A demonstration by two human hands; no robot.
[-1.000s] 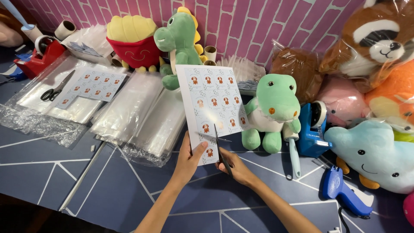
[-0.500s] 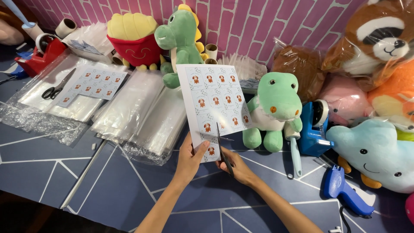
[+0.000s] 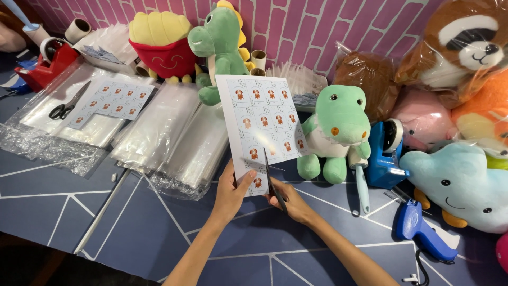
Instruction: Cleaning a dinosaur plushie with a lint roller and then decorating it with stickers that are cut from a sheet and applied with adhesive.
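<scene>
Fingers of the left hand (image 3: 231,191) pinch the lower left corner of the sticker sheet (image 3: 263,126), thumb on the printed face, the rest curled behind it; fingers of the right hand (image 3: 292,202) are closed through the handles of a pair of scissors (image 3: 271,180), whose blades stand partly open on the sheet's bottom edge.

Going by size: the dark surface (image 3: 132,233) with its pale lines carries everything. Along the pink brick wall (image 3: 338,32) sit the plush toys: a bagged raccoon (image 3: 455,47) at the far right, a light blue plush (image 3: 465,185) below it, a tall green dinosaur (image 3: 219,45), a red and yellow fries plush (image 3: 161,45), and a smaller green crocodile (image 3: 338,130) just right of the sheet. Stacks of clear plastic bags (image 3: 174,137) lie to the left, with a second sticker sheet (image 3: 108,100) and spare black scissors (image 3: 66,106) on them. A blue tape dispenser (image 3: 386,151) and a blue tagging gun (image 3: 423,233) lie to the right.

Compared with half a second ago, the blade tips have climbed a little further up between two columns of stickers, and the sheet is held up in the air in much the same place, tilted toward the camera. I judge the cut is under way but short, with most of the column not yet parted.
</scene>
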